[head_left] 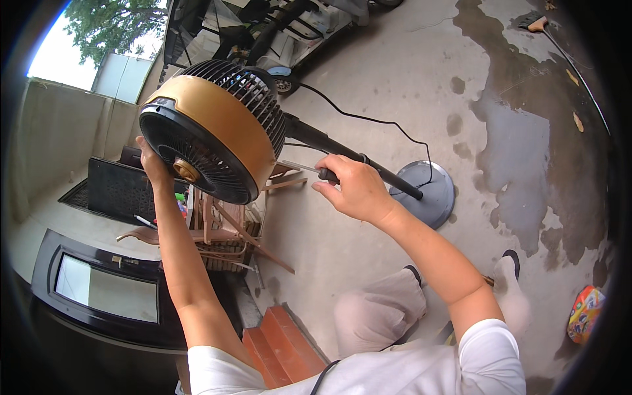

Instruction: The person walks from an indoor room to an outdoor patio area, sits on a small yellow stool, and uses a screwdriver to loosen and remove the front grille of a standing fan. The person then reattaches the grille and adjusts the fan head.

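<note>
A standing fan with a gold band and black cage [217,118] is tilted in the upper middle, on a dark pole [388,174] rising from a round grey base [438,191]. My left hand [154,161] grips the left edge of the fan head, its fingers partly hidden behind the housing. My right hand [355,187] is closed on the dark handle of a screwdriver [327,174], whose thin metal shaft points toward the right side of the fan head. A black cord [368,118] runs from behind the head down to the base.
Wooden chairs [230,230] stand below the fan, a black door panel [105,303] lies left. A wheeled vehicle [283,33] stands at the top, a long-handled brush [536,25] top right, a red step [280,336] below, a colourful bag [584,315] at right.
</note>
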`<control>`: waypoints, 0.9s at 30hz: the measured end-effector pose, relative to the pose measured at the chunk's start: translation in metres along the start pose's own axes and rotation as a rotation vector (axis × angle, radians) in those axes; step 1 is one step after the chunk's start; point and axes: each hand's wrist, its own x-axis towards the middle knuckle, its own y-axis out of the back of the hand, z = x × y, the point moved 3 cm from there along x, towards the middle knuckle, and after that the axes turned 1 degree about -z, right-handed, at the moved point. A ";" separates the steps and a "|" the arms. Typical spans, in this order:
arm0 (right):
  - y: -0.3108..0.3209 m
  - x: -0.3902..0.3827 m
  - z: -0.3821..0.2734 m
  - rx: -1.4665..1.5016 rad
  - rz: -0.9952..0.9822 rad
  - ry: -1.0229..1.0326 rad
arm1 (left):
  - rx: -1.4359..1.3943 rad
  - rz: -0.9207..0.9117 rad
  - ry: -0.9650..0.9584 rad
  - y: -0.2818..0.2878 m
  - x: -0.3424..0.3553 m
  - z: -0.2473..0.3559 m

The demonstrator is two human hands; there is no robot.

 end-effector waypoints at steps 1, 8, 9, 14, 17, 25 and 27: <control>-0.001 -0.001 0.003 0.031 -0.060 -0.092 | -0.029 -0.014 -0.004 -0.002 -0.002 0.002; -0.028 0.010 -0.001 0.620 -0.099 -0.283 | -0.007 -0.006 -0.048 -0.002 -0.004 0.004; -0.024 0.011 -0.007 0.643 -0.102 -0.338 | -0.002 -0.015 -0.049 0.000 -0.001 0.001; -0.024 0.002 0.010 0.699 -0.275 -0.408 | -0.025 -0.021 -0.007 0.000 -0.004 -0.002; -0.016 -0.002 0.006 0.611 -0.374 -0.328 | -0.083 -0.007 0.007 0.002 -0.008 -0.006; -0.019 -0.012 0.018 0.560 -0.291 -0.328 | 0.078 0.261 -0.158 -0.012 -0.072 0.010; -0.013 -0.009 0.017 0.549 -0.335 -0.355 | -0.023 0.294 -0.284 -0.021 -0.122 0.010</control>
